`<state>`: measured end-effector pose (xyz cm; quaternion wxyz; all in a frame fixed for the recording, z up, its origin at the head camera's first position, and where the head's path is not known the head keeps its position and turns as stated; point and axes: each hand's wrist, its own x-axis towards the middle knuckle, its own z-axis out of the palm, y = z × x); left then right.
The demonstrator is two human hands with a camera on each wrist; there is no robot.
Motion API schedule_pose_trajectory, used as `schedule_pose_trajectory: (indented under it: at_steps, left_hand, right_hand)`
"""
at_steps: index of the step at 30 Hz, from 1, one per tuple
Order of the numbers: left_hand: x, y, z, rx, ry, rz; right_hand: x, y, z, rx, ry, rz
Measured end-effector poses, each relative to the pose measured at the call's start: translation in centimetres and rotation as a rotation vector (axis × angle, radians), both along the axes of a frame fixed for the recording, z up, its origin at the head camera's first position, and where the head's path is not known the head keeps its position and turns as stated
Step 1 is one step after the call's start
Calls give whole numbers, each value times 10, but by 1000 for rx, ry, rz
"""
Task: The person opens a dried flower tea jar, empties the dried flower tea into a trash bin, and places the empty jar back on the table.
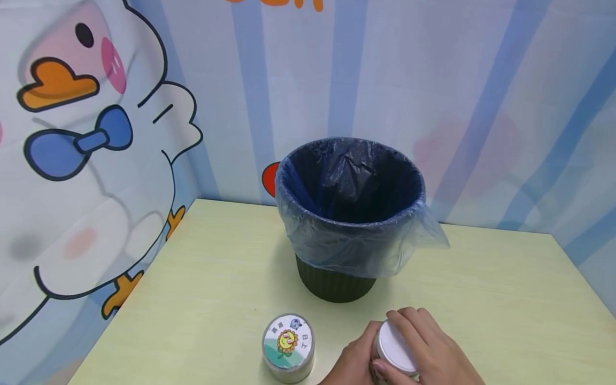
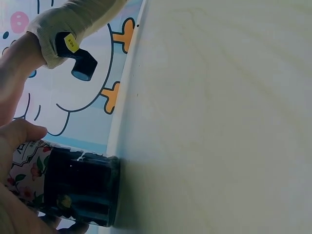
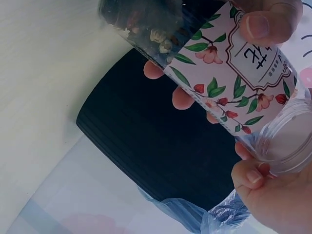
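A clear jar with a pink floral label [image 3: 214,78] and dried bits inside is tilted in the right wrist view. My left hand [image 1: 353,361] grips its body, thumb across the label, fingertips showing on the far side. At its top, my right hand [image 1: 430,347] holds the round white-topped lid [image 1: 395,350] with curled fingers; the lid's rim looks clear in the right wrist view. Seen in the left wrist view, the jar's dark lower part [image 2: 83,185] stands close to the tabletop; contact is unclear. Left of my hands sits a second jar, its lid bearing a sunflower picture [image 1: 289,342].
A black bin [image 1: 337,280] lined with a translucent blue bag [image 1: 356,246] stands behind the jars on the pale yellow table [image 1: 216,278]. A cartoon-printed backdrop [image 1: 298,80] rises along the table's far and left edges. A strapped-on device [image 2: 78,56] sits on my right wrist.
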<state>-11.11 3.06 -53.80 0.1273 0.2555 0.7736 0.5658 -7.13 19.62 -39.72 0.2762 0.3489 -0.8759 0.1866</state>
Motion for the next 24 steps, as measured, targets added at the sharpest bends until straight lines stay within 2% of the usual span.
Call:
schedule_pose_trajectory:
  at_steps: [5, 10, 13, 17, 21, 24]
  left_hand:
    - [-2, 2, -2, 11, 7, -29]
    - [-2, 2, -3, 59, 8, -68]
    - [-2, 1, -2, 78, -15, -79]
    - [-2, 1, -1, 74, -38, -73]
    - [0, 1, -1, 40, -53, -59]
    - [0, -1, 1, 0, -47, -48]
  right_hand:
    - [4, 0, 10, 17, -80, -29]
    - [11, 2, 33, 70, -200, -97]
    - [8, 7, 45, 156, -317, -74]
    - [-1, 12, 55, 284, -467, 4]
    - [-8, 15, 62, 362, -543, 63]
    - [-9, 15, 65, 359, -567, 89]
